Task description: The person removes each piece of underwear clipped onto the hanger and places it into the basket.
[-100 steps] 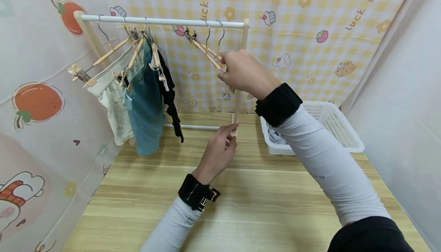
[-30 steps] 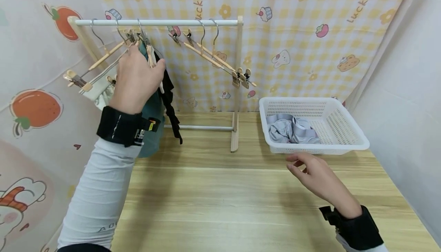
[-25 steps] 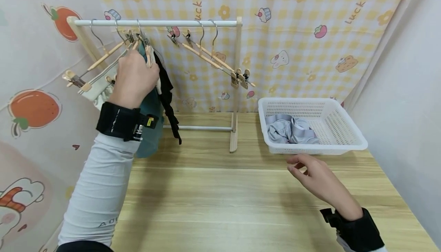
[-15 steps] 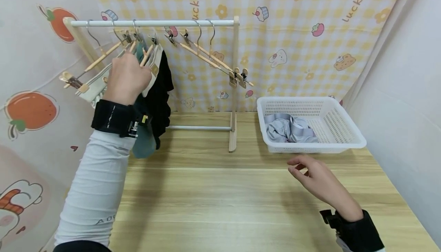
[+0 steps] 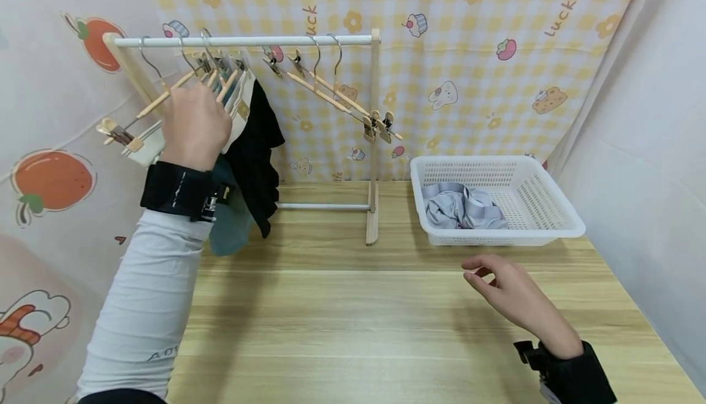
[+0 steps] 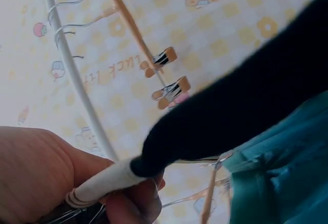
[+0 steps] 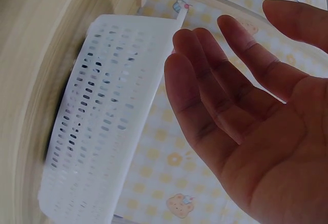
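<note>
At the rack's left side my left hand (image 5: 195, 125) grips the near end of a clip hanger, where a black garment (image 5: 256, 152) hangs by its white waistband (image 5: 241, 106). In the left wrist view the fingers close around the cream waistband (image 6: 105, 183); the hanger's near clip is hidden by the hand. Beside it hang a teal garment (image 5: 228, 226) and a pale one (image 5: 148, 154), partly covered by my arm. My right hand (image 5: 515, 297) holds nothing, fingers loosely bent, just in front of the white basket (image 5: 496, 239).
The rack's white rod (image 5: 259, 41) carries two bare clip hangers (image 5: 331, 97) near its right post (image 5: 374, 116). A crumpled grey garment (image 5: 463, 208) lies in the basket's left part. Wooden tabletop (image 5: 342, 330) extends in front of rack and basket.
My left hand first came to the left garments; the black garment's hanger then swung round and its hook slid left along the rod. The right hand left the bare hangers for the basket's front.
</note>
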The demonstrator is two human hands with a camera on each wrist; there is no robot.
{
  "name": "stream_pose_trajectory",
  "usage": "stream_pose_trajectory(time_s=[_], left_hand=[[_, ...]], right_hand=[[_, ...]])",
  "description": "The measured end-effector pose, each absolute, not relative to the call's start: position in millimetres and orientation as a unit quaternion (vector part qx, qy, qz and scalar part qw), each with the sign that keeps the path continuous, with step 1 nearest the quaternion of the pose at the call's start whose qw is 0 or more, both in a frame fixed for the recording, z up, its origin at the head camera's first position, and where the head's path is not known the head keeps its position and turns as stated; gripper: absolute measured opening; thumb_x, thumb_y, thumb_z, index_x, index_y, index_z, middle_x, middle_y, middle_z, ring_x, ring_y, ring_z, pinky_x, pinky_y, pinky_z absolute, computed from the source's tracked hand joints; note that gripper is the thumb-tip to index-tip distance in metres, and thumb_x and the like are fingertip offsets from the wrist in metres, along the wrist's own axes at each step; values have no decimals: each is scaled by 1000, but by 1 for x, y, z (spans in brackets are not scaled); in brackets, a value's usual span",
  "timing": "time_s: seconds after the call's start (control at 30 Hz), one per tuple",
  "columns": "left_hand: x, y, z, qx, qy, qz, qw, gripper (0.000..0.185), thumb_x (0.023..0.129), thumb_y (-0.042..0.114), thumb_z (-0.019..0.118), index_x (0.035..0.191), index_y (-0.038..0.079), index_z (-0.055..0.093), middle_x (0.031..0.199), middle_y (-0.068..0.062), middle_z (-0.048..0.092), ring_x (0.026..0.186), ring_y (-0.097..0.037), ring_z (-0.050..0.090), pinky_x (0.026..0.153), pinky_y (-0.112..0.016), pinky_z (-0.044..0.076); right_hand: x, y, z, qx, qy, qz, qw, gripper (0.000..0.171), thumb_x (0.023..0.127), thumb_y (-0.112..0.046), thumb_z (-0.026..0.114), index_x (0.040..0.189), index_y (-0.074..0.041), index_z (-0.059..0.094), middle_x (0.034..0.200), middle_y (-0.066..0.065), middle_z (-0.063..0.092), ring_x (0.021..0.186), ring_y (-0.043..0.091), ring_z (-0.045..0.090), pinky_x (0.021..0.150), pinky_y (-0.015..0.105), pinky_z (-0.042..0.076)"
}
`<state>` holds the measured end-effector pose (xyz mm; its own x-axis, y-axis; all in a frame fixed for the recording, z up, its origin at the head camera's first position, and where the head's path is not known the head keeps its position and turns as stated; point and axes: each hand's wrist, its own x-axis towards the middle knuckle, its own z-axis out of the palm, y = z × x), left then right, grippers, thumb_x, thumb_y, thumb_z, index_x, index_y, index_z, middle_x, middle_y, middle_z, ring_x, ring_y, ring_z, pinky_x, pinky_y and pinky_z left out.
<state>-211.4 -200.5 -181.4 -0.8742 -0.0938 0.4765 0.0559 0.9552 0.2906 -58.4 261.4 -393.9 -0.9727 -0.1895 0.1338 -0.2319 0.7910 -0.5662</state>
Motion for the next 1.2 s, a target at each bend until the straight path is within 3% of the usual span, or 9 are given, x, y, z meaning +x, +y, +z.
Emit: stream_pose_trajectory(time_s=[0.1, 0.27, 0.37, 0.47, 0.57, 0.7, 0.83, 1.0, 1.2], left_hand=[[-205, -200, -177, 6, -953, -146, 267, 33, 99, 0, 39, 75, -11, 59, 83, -27, 57, 72, -46, 56, 63, -61, 51], [-187, -197, -173, -9, -951, -149, 271, 37, 101, 1, 38, 67, -3, 52, 73, -21, 54, 62, -39, 53, 51, -47, 42], [-172, -196, -179, -30, -949, -148, 277, 38, 102, 1, 39, 70, -6, 58, 67, -21, 54, 60, -40, 54, 50, -43, 38], [-157, -195, -188, -40, -949, -157, 270, 38, 105, 4, 42, 82, -11, 69, 72, -25, 61, 62, -41, 57, 50, -41, 38], [-143, -195, -198, -41, -954, -164, 248, 36, 108, 6, 44, 99, -12, 73, 83, -30, 68, 63, -41, 60, 50, -40, 40], [-129, -194, -213, -45, -960, -167, 221, 32, 109, 7, 48, 109, -13, 74, 90, -32, 72, 63, -38, 62, 49, -39, 42], [-120, -194, -228, -55, -967, -172, 182, 28, 110, 10, 54, 113, -10, 74, 87, -27, 73, 56, -30, 58, 45, -36, 41], [-111, -196, -242, -76, -974, -187, 102, 29, 111, 16, 57, 125, -2, 75, 96, -20, 76, 55, -23, 51, 48, -35, 38], [-103, -198, -256, -138, -969, -205, 32, 25, 112, 18, 61, 125, 5, 77, 74, -4, 62, 53, -17, 43, 50, -30, 33]], right_hand=[[-58, 262, -395, 110, -946, 304, 33, 17, 104, -18, 73, 118, -10, 78, 114, 2, 80, 101, 22, 74, 76, 29, 57], [-57, 262, -396, 109, -946, 305, 32, 18, 104, -18, 73, 118, -9, 78, 115, 3, 80, 102, 24, 74, 77, 33, 59], [-57, 263, -397, 111, -945, 306, 30, 18, 104, -18, 73, 119, -9, 78, 115, 4, 80, 102, 24, 75, 76, 32, 59], [-58, 263, -398, 114, -944, 308, 27, 19, 104, -18, 73, 120, -9, 78, 116, 6, 80, 102, 24, 75, 76, 31, 58], [-59, 262, -398, 116, -944, 308, 27, 19, 104, -18, 72, 120, -8, 78, 117, 7, 80, 102, 25, 75, 76, 30, 58], [-60, 261, -398, 116, -945, 305, 25, 19, 104, -18, 73, 119, -8, 78, 115, 5, 80, 102, 25, 75, 76, 30, 58], [-63, 260, -400, 120, -945, 304, 22, 19, 104, -18, 73, 119, -7, 78, 115, 6, 80, 101, 25, 75, 74, 30, 57], [-65, 260, -401, 123, -943, 308, 21, 19, 104, -17, 74, 119, -7, 78, 115, 8, 80, 101, 25, 75, 73, 29, 57], [-68, 261, -400, 115, -945, 307, 12, 21, 105, -18, 72, 121, -6, 77, 115, 7, 80, 102, 27, 75, 75, 31, 58]])
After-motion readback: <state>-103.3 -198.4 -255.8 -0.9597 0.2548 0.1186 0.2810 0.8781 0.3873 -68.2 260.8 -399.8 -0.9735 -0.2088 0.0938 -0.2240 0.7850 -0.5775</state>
